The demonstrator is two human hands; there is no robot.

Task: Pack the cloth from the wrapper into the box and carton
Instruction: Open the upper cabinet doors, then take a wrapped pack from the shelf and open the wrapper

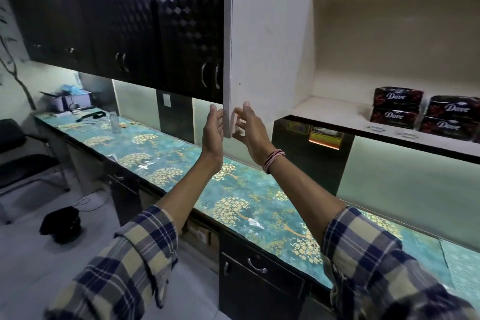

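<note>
An overhead cabinet door (270,41) stands swung open, its white inner face toward me. My left hand (213,130) is raised against the door's lower outer edge, fingers straight and apart. My right hand (250,130) touches the door's lower corner from the inner side, thumb and fingers around the edge. On the open cabinet's shelf (335,114) sit dark Dove boxes (397,108) in two stacks of two, the right stack (450,117) near the frame edge. No cloth, wrapper or carton shows.
A long counter (181,161) with a teal tree-patterned top runs below, with dark drawers under it. A clear bottle (114,122), cables and a grey box stand at its far left end. An office chair (18,153) and a black object (62,225) occupy the floor at left.
</note>
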